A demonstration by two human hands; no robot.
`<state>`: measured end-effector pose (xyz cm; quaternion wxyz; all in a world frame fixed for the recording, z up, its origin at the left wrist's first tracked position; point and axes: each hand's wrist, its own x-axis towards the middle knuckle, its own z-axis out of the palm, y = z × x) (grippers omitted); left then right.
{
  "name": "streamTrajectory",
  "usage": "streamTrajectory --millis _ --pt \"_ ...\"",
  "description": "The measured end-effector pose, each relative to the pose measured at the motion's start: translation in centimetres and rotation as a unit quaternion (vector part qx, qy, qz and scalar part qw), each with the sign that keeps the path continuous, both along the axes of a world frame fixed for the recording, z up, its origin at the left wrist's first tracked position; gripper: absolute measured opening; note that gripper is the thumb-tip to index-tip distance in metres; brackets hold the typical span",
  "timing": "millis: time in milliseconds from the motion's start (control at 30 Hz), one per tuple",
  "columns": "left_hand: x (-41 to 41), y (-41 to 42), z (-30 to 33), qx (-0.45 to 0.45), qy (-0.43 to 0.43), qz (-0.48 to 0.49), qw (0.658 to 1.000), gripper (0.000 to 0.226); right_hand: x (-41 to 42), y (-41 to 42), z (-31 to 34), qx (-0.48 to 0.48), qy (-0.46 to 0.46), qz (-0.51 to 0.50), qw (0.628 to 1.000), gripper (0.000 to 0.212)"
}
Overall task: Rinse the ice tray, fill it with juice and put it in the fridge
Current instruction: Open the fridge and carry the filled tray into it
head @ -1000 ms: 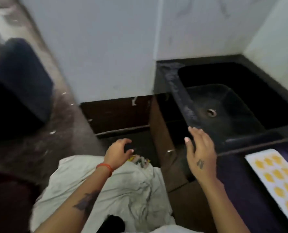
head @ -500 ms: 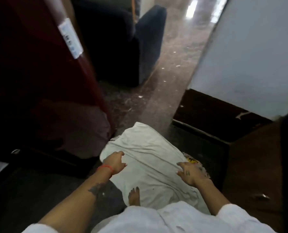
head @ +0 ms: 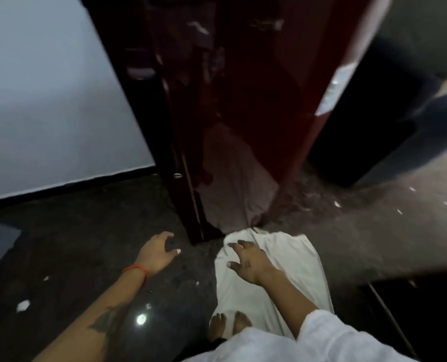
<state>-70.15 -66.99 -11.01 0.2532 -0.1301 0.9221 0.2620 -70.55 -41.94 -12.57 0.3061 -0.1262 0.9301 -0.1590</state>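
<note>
Now the dark red fridge (head: 245,105) fills the view ahead instead of the sink; the ice tray is out of sight. Left hand (head: 157,253) and right hand (head: 248,261) hover empty, fingers loosely spread. The fridge's top is cut off and blurred.

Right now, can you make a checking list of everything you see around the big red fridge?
Surface: dark glossy floor, with a light reflecting off it.
Job's things: dark red fridge, door closed; ice tray and juice not seen.
Clutter: white cloth on the floor at the fridge's foot; white scraps scattered about.
Hands: left hand and right hand both open, holding nothing.
Cables: nothing seen.
Surroundings: pale wall to the left, dark seat to the right, bare feet on the cloth.
</note>
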Motion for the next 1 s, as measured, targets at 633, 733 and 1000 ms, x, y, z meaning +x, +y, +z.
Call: streamTrajectory --millis 633,733,1000 --pt "-12.2 -10.3 1.9 0.171 0.132 0.064 0.974 0.068 -15.1 -19.3 10.0 -0.343 0.253 -0.300 0.854 0.047" --pt "-15.2 -9.9 3.1 0.223 0.175 0.043 0.958 0.077 -15.4 -19.7 9.3 -0.338 0.279 -0.331 0.836 0.022" --pt "-18.0 -8.9 2.7 0.258 0.227 0.034 0.939 0.087 -15.4 -20.5 8.9 -0.325 0.291 -0.391 0.810 0.020"
